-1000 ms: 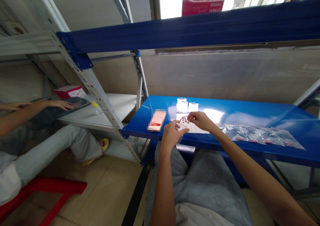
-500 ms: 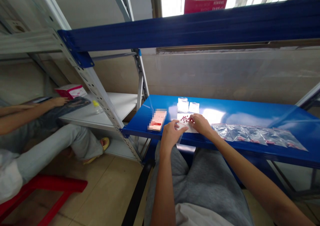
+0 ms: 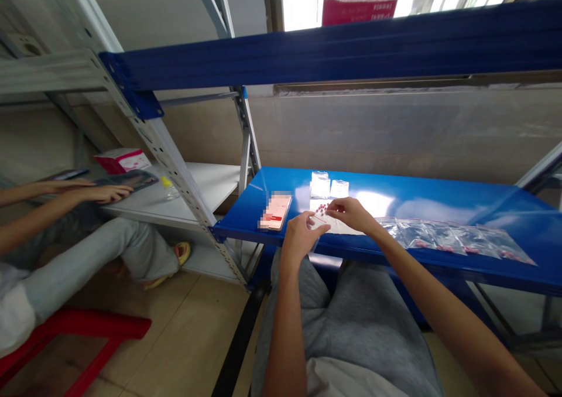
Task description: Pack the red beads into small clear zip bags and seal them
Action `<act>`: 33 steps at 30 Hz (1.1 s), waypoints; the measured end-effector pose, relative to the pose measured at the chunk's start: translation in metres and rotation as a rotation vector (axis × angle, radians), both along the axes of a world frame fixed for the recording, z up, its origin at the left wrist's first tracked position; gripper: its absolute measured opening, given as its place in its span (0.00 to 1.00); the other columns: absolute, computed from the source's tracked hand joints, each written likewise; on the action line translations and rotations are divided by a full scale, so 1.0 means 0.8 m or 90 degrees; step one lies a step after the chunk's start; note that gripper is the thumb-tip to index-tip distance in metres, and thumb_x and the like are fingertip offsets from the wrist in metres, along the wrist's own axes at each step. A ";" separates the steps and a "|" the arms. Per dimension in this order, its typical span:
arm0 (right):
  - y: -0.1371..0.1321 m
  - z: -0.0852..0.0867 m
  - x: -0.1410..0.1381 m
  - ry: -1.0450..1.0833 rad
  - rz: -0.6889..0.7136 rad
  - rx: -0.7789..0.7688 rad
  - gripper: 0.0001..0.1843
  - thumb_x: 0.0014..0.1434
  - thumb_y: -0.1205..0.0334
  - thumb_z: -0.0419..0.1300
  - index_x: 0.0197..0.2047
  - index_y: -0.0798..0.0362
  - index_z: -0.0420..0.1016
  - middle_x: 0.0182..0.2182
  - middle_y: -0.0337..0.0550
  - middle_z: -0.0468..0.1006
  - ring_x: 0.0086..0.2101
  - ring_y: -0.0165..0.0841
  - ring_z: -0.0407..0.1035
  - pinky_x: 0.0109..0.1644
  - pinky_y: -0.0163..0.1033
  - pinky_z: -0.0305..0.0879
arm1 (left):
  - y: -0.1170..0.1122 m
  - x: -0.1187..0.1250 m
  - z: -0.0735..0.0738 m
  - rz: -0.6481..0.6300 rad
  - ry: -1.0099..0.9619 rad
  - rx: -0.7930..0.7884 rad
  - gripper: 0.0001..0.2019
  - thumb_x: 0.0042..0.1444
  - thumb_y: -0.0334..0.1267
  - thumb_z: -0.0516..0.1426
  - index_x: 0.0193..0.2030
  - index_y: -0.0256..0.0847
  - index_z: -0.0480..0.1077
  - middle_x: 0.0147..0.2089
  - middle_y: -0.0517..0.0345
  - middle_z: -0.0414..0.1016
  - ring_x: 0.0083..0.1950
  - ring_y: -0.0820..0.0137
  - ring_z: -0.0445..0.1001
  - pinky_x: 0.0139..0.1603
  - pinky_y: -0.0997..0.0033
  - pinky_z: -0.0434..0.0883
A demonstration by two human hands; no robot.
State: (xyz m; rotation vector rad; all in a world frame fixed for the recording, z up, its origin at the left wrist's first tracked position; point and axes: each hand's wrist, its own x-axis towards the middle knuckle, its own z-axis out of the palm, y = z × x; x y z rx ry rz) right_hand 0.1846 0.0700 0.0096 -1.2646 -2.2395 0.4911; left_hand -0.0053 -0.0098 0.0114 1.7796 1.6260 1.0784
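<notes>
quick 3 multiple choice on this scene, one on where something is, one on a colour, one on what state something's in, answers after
1. Where does the phone lie?
A. on the white lower shelf
B. on the blue steel shelf
C. on the floor

2. What colour are the small round pieces by the right hand?
A. green
B. white
C. red

3. How do the clear plastic bags lie?
A. flat in a row
B. upright in a box
C. hanging from the beam above

Answers:
1. B, the phone sits on the blue top, beside the left hand.
2. C, the pieces show red against the white sheet.
3. A, they are spread flat along the shelf, right of the hands.
</notes>
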 end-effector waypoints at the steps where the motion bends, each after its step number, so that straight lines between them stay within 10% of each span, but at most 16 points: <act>1: -0.004 0.007 0.000 0.018 0.042 -0.019 0.10 0.62 0.60 0.61 0.37 0.54 0.83 0.31 0.43 0.83 0.31 0.32 0.72 0.36 0.34 0.62 | -0.001 0.001 0.001 -0.005 -0.001 0.002 0.23 0.52 0.47 0.69 0.52 0.38 0.77 0.41 0.52 0.81 0.43 0.62 0.79 0.47 0.66 0.71; 6: -0.013 0.027 -0.004 0.014 0.161 -0.061 0.12 0.63 0.66 0.57 0.39 0.54 0.84 0.32 0.42 0.83 0.32 0.32 0.73 0.37 0.34 0.63 | -0.002 0.004 0.005 -0.036 -0.006 -0.005 0.20 0.53 0.45 0.69 0.49 0.38 0.78 0.40 0.52 0.82 0.42 0.63 0.78 0.44 0.67 0.71; 13: 0.013 0.000 0.003 -0.173 -0.084 0.062 0.12 0.64 0.71 0.58 0.41 0.56 0.84 0.37 0.50 0.84 0.37 0.36 0.75 0.41 0.36 0.63 | 0.000 0.001 0.000 -0.009 0.005 0.007 0.23 0.53 0.47 0.69 0.53 0.37 0.77 0.42 0.50 0.82 0.44 0.62 0.79 0.48 0.65 0.71; 22: 0.024 -0.030 0.000 -0.226 -0.087 0.046 0.11 0.64 0.70 0.60 0.45 0.55 0.84 0.42 0.51 0.82 0.40 0.37 0.75 0.44 0.35 0.63 | 0.002 0.000 -0.002 -0.007 0.035 0.012 0.21 0.54 0.47 0.68 0.51 0.38 0.78 0.42 0.51 0.82 0.43 0.62 0.78 0.48 0.65 0.71; 33: -0.011 0.015 0.001 0.012 0.023 0.025 0.14 0.66 0.57 0.58 0.40 0.54 0.83 0.31 0.44 0.82 0.30 0.32 0.70 0.35 0.35 0.59 | -0.003 0.005 0.006 -0.011 0.001 0.009 0.23 0.53 0.46 0.69 0.53 0.37 0.77 0.42 0.50 0.81 0.45 0.62 0.78 0.49 0.65 0.71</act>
